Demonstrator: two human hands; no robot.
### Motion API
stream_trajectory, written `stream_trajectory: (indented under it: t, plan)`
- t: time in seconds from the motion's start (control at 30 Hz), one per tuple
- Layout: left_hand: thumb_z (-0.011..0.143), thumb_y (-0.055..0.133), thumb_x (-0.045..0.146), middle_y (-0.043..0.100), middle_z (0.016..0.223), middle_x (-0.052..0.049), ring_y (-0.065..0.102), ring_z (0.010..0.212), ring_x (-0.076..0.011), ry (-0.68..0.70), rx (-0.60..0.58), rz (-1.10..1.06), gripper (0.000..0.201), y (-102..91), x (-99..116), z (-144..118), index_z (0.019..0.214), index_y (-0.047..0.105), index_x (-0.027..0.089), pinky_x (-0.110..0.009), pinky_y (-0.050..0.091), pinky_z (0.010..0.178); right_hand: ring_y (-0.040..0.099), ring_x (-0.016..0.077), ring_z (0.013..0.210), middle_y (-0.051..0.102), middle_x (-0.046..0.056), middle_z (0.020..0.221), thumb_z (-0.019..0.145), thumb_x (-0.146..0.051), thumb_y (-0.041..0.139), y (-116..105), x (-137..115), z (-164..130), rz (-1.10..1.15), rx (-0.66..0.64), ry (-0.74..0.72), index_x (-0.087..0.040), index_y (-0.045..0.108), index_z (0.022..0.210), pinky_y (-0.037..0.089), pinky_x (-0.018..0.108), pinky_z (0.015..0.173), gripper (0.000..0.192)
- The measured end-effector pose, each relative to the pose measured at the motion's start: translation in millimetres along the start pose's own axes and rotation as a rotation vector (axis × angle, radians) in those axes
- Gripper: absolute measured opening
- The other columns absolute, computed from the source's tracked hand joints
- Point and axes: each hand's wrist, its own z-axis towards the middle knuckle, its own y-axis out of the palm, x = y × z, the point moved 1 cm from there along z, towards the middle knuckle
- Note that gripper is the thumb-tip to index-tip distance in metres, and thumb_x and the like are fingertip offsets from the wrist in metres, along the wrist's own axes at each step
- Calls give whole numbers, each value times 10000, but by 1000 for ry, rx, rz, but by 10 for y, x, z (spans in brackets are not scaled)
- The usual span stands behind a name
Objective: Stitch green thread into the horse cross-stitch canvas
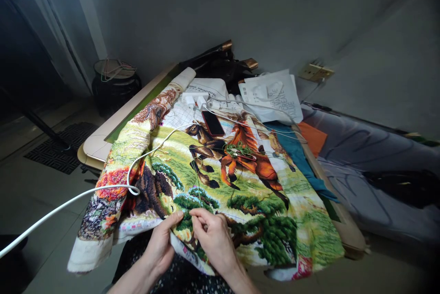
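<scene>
A large embroidered cloth [213,193] with a picture of running horses and green trees lies over the table and my lap. My left hand [162,243] grips its near edge, thumb on top and fingers underneath. Close beside it, my right hand [212,234] is closed in a pinch just above the stitched tree. Whatever sits between its fingertips is too small to make out. A thin green thread [197,172] shows on the cloth beyond my hands. Farther up, a tangle of green threads [239,149] rests on the orange horse.
A phone [213,123] lies on the cloth near a white power strip [195,99]. A white cable [62,206] crosses the rolled left side of the cloth [118,179]. White bags [271,97] stand at the back; a wall socket [315,73] is behind them.
</scene>
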Motion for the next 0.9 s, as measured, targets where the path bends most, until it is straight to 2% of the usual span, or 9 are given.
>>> stream_trajectory:
  t: [0.27,0.63,0.9]
  plan:
    - [706,664,13,728,635,-70,660,580,-165,-2,8,-14,114,19,-5,-27,652,731,88,-276,557,657,615,136,525,706,41,683,884,-202,497,-7,25,-1,61,-10,10,-156,749,950,416,192,460,264]
    - [713,652,8,726,635,-76,660,581,-166,-12,19,-15,116,27,7,-30,650,724,74,-280,554,657,586,128,483,678,14,604,890,-206,499,2,32,-14,79,10,-33,-176,754,912,428,192,480,258]
    - [687,677,8,720,636,-72,651,587,-165,6,24,-17,95,20,1,-22,644,721,80,-276,543,647,574,123,478,683,23,639,885,-214,490,55,44,-13,65,24,14,-175,749,942,417,187,465,268]
